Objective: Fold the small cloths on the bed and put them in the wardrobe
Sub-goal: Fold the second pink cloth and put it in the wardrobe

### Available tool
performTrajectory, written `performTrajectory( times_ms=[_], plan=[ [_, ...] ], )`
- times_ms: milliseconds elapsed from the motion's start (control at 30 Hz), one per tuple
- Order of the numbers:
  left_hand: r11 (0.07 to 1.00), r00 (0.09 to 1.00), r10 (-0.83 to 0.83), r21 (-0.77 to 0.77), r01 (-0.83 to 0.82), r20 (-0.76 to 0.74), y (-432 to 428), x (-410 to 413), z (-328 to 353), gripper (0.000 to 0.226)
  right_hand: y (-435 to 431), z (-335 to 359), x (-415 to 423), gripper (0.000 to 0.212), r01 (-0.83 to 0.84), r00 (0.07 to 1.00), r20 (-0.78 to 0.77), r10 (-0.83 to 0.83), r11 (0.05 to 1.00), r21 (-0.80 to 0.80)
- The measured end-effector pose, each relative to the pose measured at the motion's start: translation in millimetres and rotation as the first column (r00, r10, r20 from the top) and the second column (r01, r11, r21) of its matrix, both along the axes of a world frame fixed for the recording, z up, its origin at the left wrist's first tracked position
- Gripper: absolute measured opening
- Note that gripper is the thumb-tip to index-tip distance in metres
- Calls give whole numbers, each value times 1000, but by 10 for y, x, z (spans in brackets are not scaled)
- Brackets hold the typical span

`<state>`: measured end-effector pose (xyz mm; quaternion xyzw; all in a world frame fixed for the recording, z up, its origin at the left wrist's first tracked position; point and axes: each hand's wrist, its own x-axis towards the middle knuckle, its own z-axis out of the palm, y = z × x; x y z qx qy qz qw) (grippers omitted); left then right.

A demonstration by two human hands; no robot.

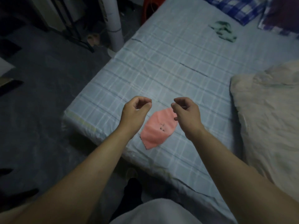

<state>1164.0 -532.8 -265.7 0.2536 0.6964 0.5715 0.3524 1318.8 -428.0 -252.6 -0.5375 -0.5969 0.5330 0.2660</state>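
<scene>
A pink small cloth [156,128] lies flat on the light blue checked bed sheet [161,62], near the bed's front edge. Both of my hands hover just above it. My left hand [135,112] is to the cloth's left, fingers curled with thumb and forefinger close together, and nothing shows between them. My right hand [186,112] is curled the same way and covers the cloth's upper right corner; I see no cloth lifted by it. A crumpled green and white small cloth [224,30] lies far up the bed.
A cream blanket [267,118] is heaped on the bed's right side. A blue checked pillow [239,8] lies at the head end. A white post [115,26] stands by the bed's left edge. Dark floor [40,102] with scattered dark items lies to the left.
</scene>
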Motion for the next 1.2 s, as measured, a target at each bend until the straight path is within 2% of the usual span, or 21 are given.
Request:
performTrajectory(
  times_ms=[167, 300, 400, 500, 633, 700, 800, 867, 933, 1067, 1200],
  plan=[
    [976, 992, -126, -181, 120, -20, 64, -123, -654, 16, -9, -415, -4, 9, 127, 989, 99, -114, 983, -134],
    [887, 962, -271, -376, 268, 47, 71, -26, -1225, 26, -55, -864, 92, 16, 216, 969, 178, -169, 933, -287],
    [803, 916, -401, -482, 351, -1, 69, 55, -1580, 24, -66, -1228, 139, 18, 264, 957, 224, -183, 870, -418],
    [667, 791, -605, -599, 444, -88, 59, 108, -1931, 25, -37, -1618, 124, 12, 310, 946, 254, -202, 797, -518],
    [439, 489, -852, -765, 471, -188, 35, 139, -2366, 28, -8, -2108, 79, 2, 358, 928, 311, -207, 734, -578],
    [372, 402, -896, -812, 450, -188, 32, 154, -2552, 39, -5, -2312, 57, 3, 370, 922, 333, -199, 708, -601],
    [391, 352, -900, -830, 398, -256, 11, 179, -2750, 47, -20, -2531, 27, 9, 368, 926, 323, -195, 651, -663],
    [447, 309, -884, -825, 346, -350, 2, 194, -2842, 34, -31, -2645, 20, 7, 371, 928, 310, -208, 607, -703],
    [517, 314, -849, -788, 334, -424, 8, 188, -2892, 22, -35, -2723, 34, 6, 382, 924, 299, -238, 577, -722],
    [649, 455, -755, -638, 415, -472, 33, 124, -2809, 8, -27, -2714, 55, 12, 391, 920, 286, -268, 580, -715],
    [708, 702, -653, -558, 434, -283, 77, 92, -2551, 10, -7, -2475, 76, 3, 337, 941, 259, -216, 613, -714]
  ],
)
